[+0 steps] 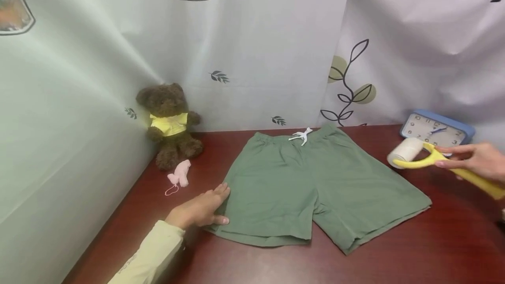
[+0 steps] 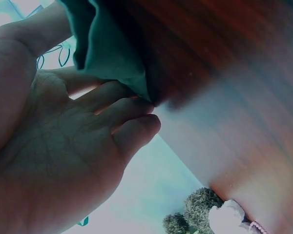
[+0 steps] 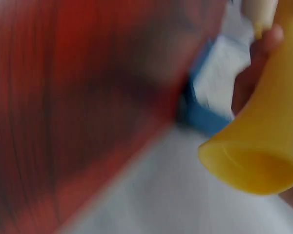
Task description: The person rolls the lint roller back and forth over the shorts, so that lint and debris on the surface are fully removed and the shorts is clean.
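A pair of green shorts [image 1: 272,187] with a white drawstring [image 1: 301,135] lies spread on the dark red table. My left hand [image 1: 200,208] rests on the outer edge of the left leg, fingers extended. In the left wrist view, the green cloth [image 2: 112,53] lies against the fingers of that hand [image 2: 63,131]. At the right, my right hand [image 1: 479,159] grips the yellow handle of a lint roller [image 1: 428,159], its white roll pointing left above the table. The handle's hollow end [image 3: 256,165] faces the right wrist camera.
A brown teddy bear [image 1: 168,122] in a yellow shirt sits at the back left. Beside it lies a small pink item [image 1: 181,173] with a loop. A blue alarm clock [image 1: 434,128] stands behind the roller. Patterned cloth [image 1: 256,47] walls the table's back and left.
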{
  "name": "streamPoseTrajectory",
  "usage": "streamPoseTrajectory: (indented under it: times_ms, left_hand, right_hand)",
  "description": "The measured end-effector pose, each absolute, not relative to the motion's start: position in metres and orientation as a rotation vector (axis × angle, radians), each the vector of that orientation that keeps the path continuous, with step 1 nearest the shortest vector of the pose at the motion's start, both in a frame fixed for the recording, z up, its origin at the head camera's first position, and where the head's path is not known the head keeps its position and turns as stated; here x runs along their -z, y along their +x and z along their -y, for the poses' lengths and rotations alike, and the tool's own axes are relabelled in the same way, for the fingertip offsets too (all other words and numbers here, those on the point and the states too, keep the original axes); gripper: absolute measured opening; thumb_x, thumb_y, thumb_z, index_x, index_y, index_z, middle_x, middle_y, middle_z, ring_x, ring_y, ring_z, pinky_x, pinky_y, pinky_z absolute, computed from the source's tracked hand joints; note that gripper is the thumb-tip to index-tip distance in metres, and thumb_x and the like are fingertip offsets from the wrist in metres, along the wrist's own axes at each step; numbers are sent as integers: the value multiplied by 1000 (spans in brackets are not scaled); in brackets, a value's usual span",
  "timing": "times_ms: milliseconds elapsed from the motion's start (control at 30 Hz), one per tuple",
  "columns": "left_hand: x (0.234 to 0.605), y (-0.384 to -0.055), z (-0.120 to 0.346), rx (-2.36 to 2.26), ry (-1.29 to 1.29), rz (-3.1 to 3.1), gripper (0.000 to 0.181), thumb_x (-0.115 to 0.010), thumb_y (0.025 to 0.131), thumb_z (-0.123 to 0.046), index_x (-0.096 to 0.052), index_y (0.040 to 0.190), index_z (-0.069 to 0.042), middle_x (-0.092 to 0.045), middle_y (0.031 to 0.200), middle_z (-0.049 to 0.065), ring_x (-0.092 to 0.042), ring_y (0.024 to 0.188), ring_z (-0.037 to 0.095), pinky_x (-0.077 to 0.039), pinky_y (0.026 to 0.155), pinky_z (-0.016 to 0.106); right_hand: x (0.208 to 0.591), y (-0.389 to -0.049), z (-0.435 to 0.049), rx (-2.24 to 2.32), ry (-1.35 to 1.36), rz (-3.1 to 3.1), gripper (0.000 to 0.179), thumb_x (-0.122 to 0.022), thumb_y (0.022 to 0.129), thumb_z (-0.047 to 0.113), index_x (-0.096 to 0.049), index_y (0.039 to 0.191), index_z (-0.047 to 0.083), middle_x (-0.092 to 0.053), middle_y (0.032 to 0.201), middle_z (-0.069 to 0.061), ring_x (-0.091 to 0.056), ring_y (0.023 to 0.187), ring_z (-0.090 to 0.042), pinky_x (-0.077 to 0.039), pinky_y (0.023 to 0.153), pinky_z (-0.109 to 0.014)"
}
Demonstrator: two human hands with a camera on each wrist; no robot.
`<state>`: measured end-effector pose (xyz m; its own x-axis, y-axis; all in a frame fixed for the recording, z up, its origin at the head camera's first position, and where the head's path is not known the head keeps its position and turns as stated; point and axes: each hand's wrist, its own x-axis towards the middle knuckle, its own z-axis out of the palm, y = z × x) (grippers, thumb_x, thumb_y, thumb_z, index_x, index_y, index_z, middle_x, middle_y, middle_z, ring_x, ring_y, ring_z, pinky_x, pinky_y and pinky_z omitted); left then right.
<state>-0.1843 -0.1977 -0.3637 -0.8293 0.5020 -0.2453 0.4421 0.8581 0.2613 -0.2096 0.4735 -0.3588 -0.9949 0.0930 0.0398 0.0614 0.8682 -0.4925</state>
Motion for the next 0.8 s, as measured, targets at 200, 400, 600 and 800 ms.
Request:
streamPoseTrajectory:
  times_ms: [200,400,600,800]
  left_hand:
    - [365,-181,199,-284,712,-2728,86,-78,87,-28,-35,151,9,-31,161,27,-30,152,41,-30,122,57]
    - [364,-179,202,-291,720,-2726,86,-79,86,-27,-36,150,10,-31,161,28,-30,151,42,-31,121,58]
    - [364,-181,206,-289,724,-2735,86,-79,86,-28,-37,150,9,-31,161,27,-31,151,42,-31,121,58]
    - [367,-179,210,-308,726,-2742,85,-79,85,-30,-39,149,9,-33,160,27,-33,149,43,-32,120,59]
  right_hand:
    - [367,-223,-433,-790,-205,2897,84,-65,92,58,-44,145,-4,-76,75,-10,-63,53,-18,-43,50,-29]
    - [369,-235,-413,-793,-191,2850,81,-66,92,56,-46,146,-1,-77,83,-18,-60,52,-18,-43,51,-30]
    - [372,-245,-401,-852,-211,2853,80,-64,95,51,-43,144,-8,-71,102,-33,-61,56,-20,-46,49,-31]
    - [374,-248,-401,-926,-174,2931,82,-64,96,48,-41,141,-16,-74,82,-19,-69,59,-19,-48,52,-31]
